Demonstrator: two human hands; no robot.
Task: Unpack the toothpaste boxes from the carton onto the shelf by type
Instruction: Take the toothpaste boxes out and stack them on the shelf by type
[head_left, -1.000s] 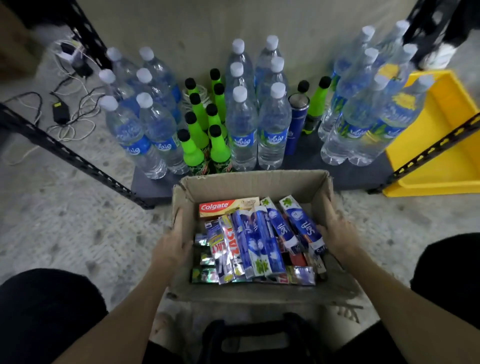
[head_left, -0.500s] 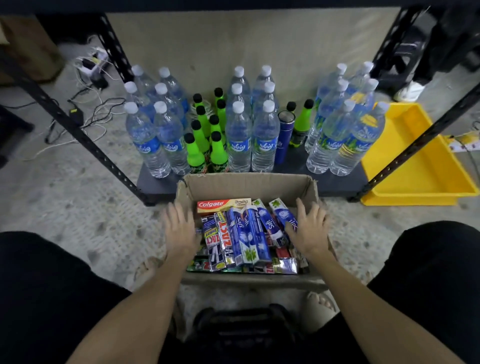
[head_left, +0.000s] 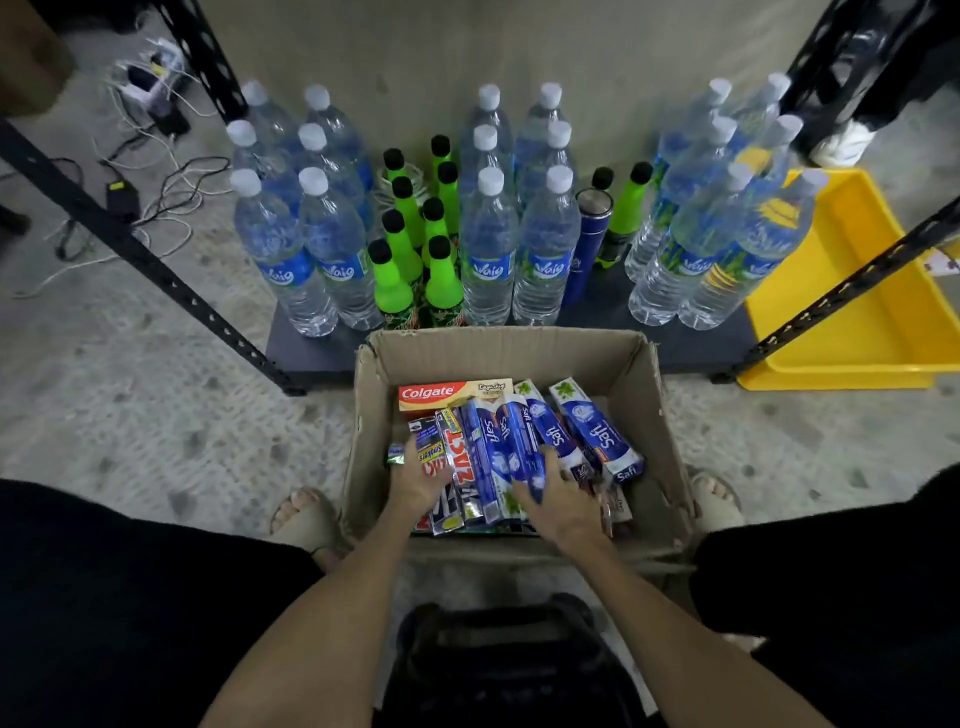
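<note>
An open cardboard carton (head_left: 644, 415) stands on the floor in front of the bottom shelf (head_left: 306, 358). It holds a red and white Colgate box (head_left: 452, 392) across the back, black and red Zact boxes (head_left: 457, 457) on the left and blue Safi boxes (head_left: 597, 431) on the right. My left hand (head_left: 415, 480) rests on the Zact boxes with its fingers laid forward. My right hand (head_left: 563, 496) is among the blue Safi boxes, thumb and fingers around one of them (head_left: 511, 457).
The shelf carries clear water bottles (head_left: 488, 249), green bottles (head_left: 392, 280) and a dark blue flask (head_left: 589, 244). Black slotted uprights (head_left: 156, 270) slant at both sides. A yellow bin (head_left: 852, 312) sits on the floor to the right, cables (head_left: 156, 171) to the left. My feet flank the carton.
Both hands left the carton's side walls, hovered open over it, then dropped inside onto the toothpaste boxes. The view has pulled back from the shelf.
</note>
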